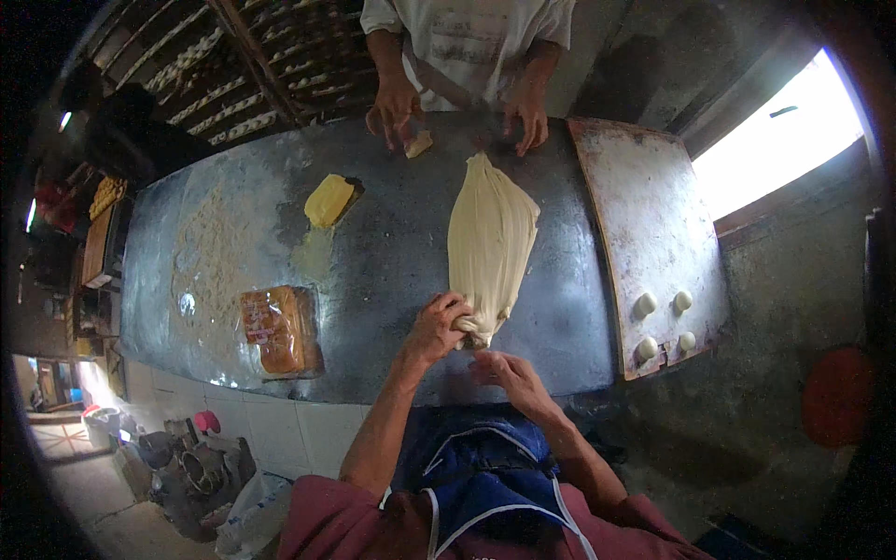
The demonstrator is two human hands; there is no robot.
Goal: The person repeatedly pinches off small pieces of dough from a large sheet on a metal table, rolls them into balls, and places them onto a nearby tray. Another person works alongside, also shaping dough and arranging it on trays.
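A long, stretched piece of pale dough (492, 229) lies on the dark worktable, narrow at its far tip and bunched at the near end. My left hand (435, 329) is closed on that near end, fingers curled over the folded dough from its left side. Just below the bunched end is my right hand (511, 378), slightly apart from the dough. Its fingertips are smeared by motion, so their grip cannot be made out.
Across the worktable (383, 308) stands another person, hands near a small pale piece (419, 144). Left lie a yellow block of fat (329, 202) and a bagged loaf of bread (277, 329). At right, a board (644, 215) carries several dough balls (647, 304).
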